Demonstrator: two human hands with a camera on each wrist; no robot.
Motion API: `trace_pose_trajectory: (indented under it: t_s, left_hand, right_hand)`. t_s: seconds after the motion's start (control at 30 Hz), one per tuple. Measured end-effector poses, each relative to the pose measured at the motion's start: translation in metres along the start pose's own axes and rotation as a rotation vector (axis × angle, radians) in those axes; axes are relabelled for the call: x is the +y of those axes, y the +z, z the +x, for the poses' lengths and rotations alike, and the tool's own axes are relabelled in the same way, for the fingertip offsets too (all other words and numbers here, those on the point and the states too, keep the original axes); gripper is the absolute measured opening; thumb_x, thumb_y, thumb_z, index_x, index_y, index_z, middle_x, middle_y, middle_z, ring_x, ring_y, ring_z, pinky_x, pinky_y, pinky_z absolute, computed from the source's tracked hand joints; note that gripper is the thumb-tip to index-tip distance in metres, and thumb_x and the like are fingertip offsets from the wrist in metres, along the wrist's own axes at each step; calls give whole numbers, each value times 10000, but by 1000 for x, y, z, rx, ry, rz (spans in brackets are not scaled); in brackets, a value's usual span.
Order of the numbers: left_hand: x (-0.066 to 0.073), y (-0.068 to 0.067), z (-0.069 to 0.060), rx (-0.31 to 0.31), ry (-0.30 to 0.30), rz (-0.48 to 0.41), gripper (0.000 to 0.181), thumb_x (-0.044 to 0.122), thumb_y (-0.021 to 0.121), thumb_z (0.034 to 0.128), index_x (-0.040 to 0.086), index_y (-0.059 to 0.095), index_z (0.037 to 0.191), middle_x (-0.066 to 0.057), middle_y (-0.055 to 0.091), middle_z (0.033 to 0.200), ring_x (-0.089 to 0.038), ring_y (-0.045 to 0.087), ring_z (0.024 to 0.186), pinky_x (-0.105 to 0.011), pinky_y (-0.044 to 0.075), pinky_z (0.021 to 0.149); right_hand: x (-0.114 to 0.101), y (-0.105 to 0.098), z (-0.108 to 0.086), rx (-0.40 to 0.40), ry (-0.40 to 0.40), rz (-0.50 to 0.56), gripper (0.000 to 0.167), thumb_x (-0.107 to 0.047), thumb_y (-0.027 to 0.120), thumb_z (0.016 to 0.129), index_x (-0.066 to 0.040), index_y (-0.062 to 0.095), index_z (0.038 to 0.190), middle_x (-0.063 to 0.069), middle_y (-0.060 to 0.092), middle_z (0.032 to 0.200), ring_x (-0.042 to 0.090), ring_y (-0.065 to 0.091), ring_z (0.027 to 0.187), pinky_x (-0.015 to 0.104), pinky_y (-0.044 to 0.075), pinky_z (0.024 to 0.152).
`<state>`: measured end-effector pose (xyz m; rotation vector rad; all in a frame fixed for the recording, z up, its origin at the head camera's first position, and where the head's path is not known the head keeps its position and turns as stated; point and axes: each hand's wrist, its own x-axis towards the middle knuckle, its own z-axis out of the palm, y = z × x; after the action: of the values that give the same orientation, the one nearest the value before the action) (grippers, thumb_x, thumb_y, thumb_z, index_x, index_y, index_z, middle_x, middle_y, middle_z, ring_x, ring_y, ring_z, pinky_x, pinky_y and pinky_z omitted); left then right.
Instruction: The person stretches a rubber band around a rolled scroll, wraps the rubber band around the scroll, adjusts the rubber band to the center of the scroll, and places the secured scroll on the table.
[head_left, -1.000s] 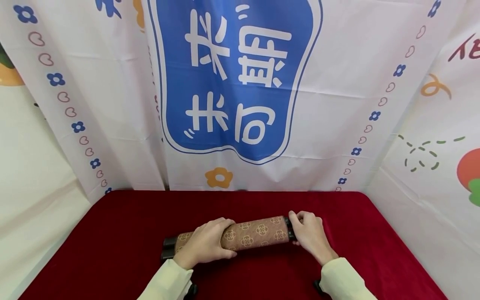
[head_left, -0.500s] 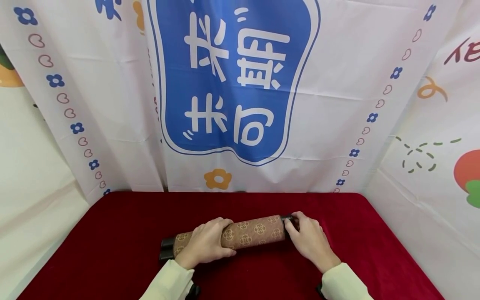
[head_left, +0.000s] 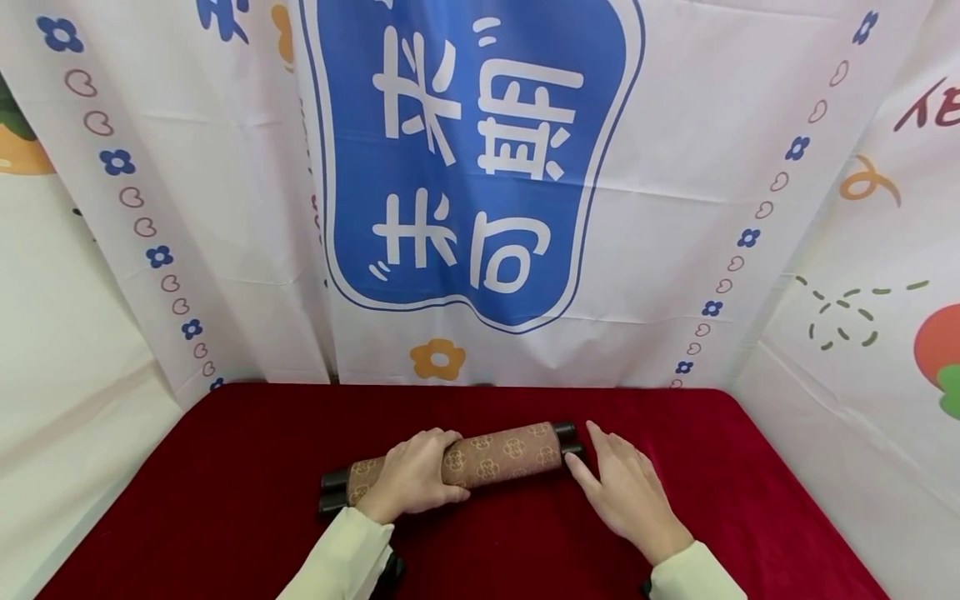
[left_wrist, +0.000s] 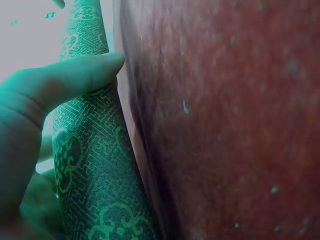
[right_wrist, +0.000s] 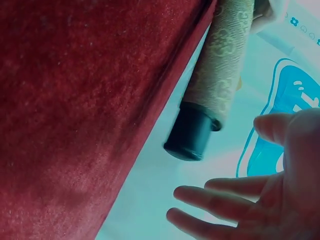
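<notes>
A rolled scroll [head_left: 510,452] lies slantwise on the table, its brown brocade cover patterned with gold motifs. Black roller knobs stick out in pairs at both ends. My left hand [head_left: 416,475] grips the scroll left of its middle; in the left wrist view the thumb [left_wrist: 100,70] lies across the brocade. Just off the right end, my right hand [head_left: 630,492] is spread with its fingers apart and holds nothing. The right wrist view has a black roller knob [right_wrist: 189,132] near those fingers [right_wrist: 210,197], with a gap between.
A dark red velvet cloth [head_left: 247,450] covers the table. Behind it hangs a white printed curtain [head_left: 675,208] with a blue panel, and similar white curtains close off the left and right sides.
My right hand has let go of the scroll's right-end knobs and its fingers have spread, moving slightly right of them. The left hand keeps its grip, and the scroll has shifted slightly left.
</notes>
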<state>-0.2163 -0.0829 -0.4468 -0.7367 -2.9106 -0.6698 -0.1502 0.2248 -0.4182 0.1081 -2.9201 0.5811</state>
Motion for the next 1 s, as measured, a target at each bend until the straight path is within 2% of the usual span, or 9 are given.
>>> trace_pose_trajectory:
  t_s: [0.13, 0.4, 0.77, 1.0]
  left_hand:
    - [-6, 0, 6, -11, -34, 12, 788, 416, 972, 709, 72, 682, 1356, -96, 730, 1235, -309, 709, 1100, -552, 587, 863]
    - [-12, -1, 15, -12, -53, 41, 781, 413, 974, 714, 71, 684, 1354, -85, 736, 1232, -290, 712, 1099, -531, 592, 861]
    - [-10, 1, 22, -45, -60, 70, 779, 410, 977, 712, 57, 686, 1343, -103, 718, 1245, -311, 691, 1141, -545, 588, 890]
    - [-5, -1, 20, -59, -53, 81, 789, 397, 953, 761, 42, 654, 1399, -127, 687, 1328, -331, 666, 1212, -565, 553, 982]
  right_hand:
    - [-2, 0, -3, -26, -20, -30, 690, -465, 564, 1067, -28, 438, 1586, 216, 541, 1566, 448, 434, 1510, 725, 297, 1200]
    - [-4, 3, -8, -45, -97, -100, 755, -537, 577, 1039, -74, 412, 1613, 164, 472, 1639, 433, 346, 1570, 772, 236, 1198]
    - [-8, 11, -10, -102, -125, -116, 828, -592, 558, 1026, -78, 355, 1643, 161, 397, 1688, 418, 236, 1621, 767, 184, 1223]
    - [-9, 12, -8, -106, -124, -92, 821, -573, 560, 1035, -73, 341, 1648, 164, 378, 1698, 424, 210, 1628, 767, 164, 1228]
